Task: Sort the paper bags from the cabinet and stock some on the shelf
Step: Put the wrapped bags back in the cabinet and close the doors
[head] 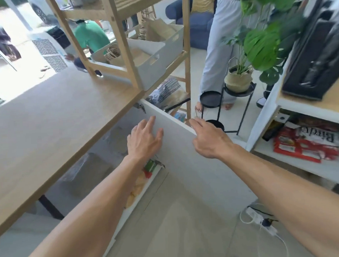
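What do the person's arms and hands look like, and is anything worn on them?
The left forearm and right forearm are bare, with no sleeves in frame. The left hand and right hand wear no gloves; no watch, bracelet or ring is visible.

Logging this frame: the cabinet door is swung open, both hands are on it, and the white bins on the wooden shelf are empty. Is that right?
Not quite. The head view shows the white bins hold brown paper bags, so they are not empty. The rest stands: the cabinet door is swung open, with the left hand and right hand on it.
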Tool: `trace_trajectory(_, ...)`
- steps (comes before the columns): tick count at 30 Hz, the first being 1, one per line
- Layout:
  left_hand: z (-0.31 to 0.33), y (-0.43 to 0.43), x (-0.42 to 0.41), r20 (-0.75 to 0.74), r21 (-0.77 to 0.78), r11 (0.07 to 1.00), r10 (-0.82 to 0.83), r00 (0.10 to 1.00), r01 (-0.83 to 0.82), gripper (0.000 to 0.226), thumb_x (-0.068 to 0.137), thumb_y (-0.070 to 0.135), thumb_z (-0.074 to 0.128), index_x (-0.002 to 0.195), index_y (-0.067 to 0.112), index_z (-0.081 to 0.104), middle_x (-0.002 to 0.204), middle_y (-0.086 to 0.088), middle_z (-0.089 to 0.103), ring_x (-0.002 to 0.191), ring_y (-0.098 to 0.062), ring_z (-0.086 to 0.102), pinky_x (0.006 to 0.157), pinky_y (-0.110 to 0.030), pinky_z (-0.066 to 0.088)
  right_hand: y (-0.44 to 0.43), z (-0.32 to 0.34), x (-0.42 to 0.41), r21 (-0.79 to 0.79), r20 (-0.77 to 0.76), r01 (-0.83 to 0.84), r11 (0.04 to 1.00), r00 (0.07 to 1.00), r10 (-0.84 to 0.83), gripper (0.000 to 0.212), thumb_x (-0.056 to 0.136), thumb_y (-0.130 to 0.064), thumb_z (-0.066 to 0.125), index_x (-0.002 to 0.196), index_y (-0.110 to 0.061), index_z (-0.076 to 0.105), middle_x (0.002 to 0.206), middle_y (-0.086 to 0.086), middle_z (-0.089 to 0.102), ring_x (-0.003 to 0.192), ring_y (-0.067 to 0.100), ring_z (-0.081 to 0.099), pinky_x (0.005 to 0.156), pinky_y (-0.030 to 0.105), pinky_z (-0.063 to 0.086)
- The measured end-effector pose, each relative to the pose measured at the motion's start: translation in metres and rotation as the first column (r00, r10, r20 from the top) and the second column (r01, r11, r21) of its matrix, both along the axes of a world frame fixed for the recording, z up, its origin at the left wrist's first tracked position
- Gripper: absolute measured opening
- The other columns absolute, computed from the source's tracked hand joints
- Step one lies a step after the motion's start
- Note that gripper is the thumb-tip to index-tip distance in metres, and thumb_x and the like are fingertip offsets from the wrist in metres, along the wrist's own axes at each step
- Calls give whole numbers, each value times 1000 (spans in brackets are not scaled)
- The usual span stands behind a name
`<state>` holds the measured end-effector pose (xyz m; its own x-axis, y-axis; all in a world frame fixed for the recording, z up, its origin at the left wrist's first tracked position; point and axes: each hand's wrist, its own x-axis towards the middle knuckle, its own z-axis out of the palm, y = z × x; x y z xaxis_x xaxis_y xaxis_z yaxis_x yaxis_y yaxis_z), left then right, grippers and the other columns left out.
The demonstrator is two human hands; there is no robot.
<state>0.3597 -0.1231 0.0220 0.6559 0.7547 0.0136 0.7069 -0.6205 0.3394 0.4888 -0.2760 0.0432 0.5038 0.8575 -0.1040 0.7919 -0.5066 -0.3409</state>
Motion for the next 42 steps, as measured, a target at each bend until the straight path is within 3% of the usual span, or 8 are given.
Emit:
trace_trajectory(10,-24,-84,88,-82,-57,971,-236,968,232,58,100,51,36,154,33,26,161,-5,31,141,-33,38,110,-50,38,-107,-62,34,-123,-93,207,971,971,-219,55,96,-21,33,149,-17,23,151,6,33,132,30,40,106,43,36)
trace_trajectory(13,-36,-98,101,-137,-66,963,-268,954,261,58,100,52,35,154,33,25,161,-5,30,142,-32,37,111,-50,38,-122,-76,37,-135,-107,228,964,964,-243,53,96,-20,30,149,-20,24,144,8,42,123,33,48,99,43,42)
trace_trajectory(17,-51,-105,104,-198,-88,965,-258,946,245,57,100,53,32,153,31,29,162,-5,28,142,-31,37,112,-50,38,-130,-86,37,-94,-109,227,969,965,-236,50,94,-17,30,144,-25,27,120,11,56,103,38,56,86,44,47)
trace_trajectory(25,-53,-112,90,-160,-107,979,-191,968,175,55,98,56,42,146,31,42,162,-1,27,142,-31,38,114,-52,34,-147,-99,24,64,-35,99,993,995,-97,58,96,-16,36,150,-32,22,105,7,59,86,38,59,69,39,44)
trace_trajectory(31,-46,-106,56,-189,-133,970,-228,955,205,55,97,57,44,147,35,40,164,4,23,141,-29,41,109,-49,39,-146,-109,-21,157,-122,55,986,992,-36,59,86,-11,39,145,-19,41,90,12,62,66,43,60,55,44,50)
trace_trajectory(37,-53,-85,5,-198,-176,957,-265,944,231,55,97,55,46,149,38,38,165,13,19,139,-27,46,109,-46,42,-139,-83,-55,-4,-184,-215,977,960,211,60,100,-34,34,153,-28,9,118,5,54,94,34,61,77,39,46)
trace_trajectory(42,-47,-67,-40,-239,-139,962,-262,935,234,55,96,50,50,148,39,41,163,18,22,132,-23,54,106,-43,45,-111,-70,-91,-87,-194,-418,904,897,396,59,100,-37,31,154,-25,9,125,5,54,107,34,56,84,41,45)
